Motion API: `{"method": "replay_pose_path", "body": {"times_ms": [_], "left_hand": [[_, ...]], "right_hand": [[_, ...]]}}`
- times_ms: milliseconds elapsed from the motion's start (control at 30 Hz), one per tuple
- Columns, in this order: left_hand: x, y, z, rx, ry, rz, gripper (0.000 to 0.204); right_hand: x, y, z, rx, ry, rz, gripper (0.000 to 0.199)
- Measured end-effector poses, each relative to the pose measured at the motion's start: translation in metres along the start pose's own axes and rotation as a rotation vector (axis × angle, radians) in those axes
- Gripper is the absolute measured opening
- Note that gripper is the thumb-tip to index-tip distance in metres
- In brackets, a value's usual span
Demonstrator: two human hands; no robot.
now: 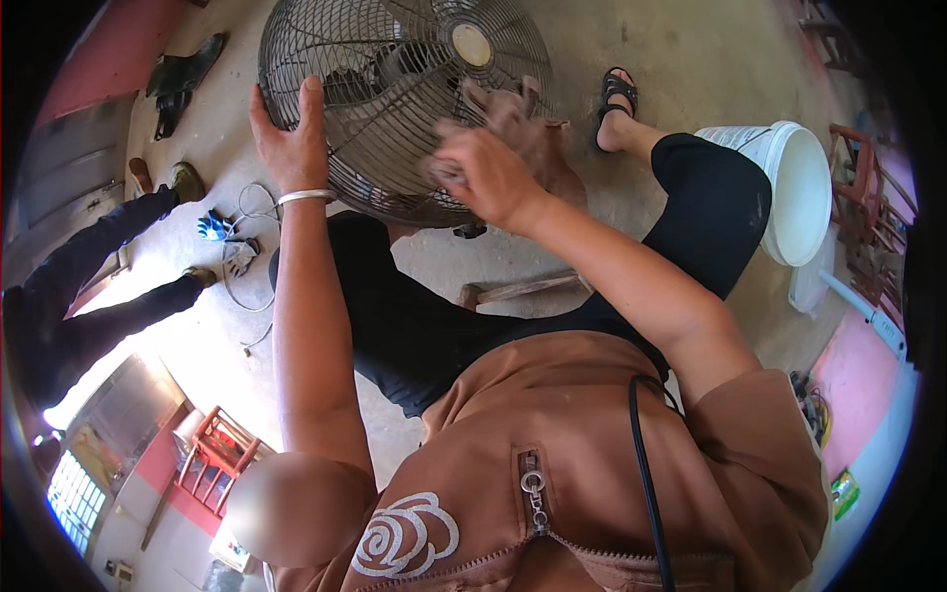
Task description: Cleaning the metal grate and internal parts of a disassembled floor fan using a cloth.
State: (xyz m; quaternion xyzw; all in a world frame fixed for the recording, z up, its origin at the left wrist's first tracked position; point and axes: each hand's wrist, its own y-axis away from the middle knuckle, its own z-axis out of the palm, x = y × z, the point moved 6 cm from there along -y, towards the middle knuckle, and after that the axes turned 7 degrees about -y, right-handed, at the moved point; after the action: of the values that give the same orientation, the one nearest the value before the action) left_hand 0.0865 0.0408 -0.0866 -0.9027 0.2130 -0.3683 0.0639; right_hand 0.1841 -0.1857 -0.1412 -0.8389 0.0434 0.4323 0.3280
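A round fan with a dark wire guard [380,163] stands between my legs, a pale disc at the middle of its front. My left hand [293,143], a silver bangle at its wrist, grips the guard's left edge with thumb and fingers apart around the rim. In my right hand [488,178] is a crumpled brown-grey rag [523,123], closed in the fingers against the lower right of the guard. Part of the rag hangs loose over the wires and looks smeared by motion. The rag and hand hide some of the guard behind them.
A white bucket [797,192] lies on its side beyond my right knee. Under me is a low wooden piece [528,288]. Gloves [239,257] and a thin cable [229,286] lie on the floor at left, near another person's legs [109,247]. Dark boots [187,74] lie farther off.
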Motion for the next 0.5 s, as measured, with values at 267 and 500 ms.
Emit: {"method": "replay_pose_path", "body": {"times_ms": [267,500], "left_hand": [[-0.003,0.0,0.001,0.018,0.004,0.003,0.092],[-0.008,-0.004,0.004,-0.045,0.053,-0.014,0.088]], "right_hand": [[-0.006,-0.003,-0.003,0.055,-0.024,0.122,0.033],[-0.032,-0.086,0.023,0.222,-0.067,-0.155,0.03]]}}
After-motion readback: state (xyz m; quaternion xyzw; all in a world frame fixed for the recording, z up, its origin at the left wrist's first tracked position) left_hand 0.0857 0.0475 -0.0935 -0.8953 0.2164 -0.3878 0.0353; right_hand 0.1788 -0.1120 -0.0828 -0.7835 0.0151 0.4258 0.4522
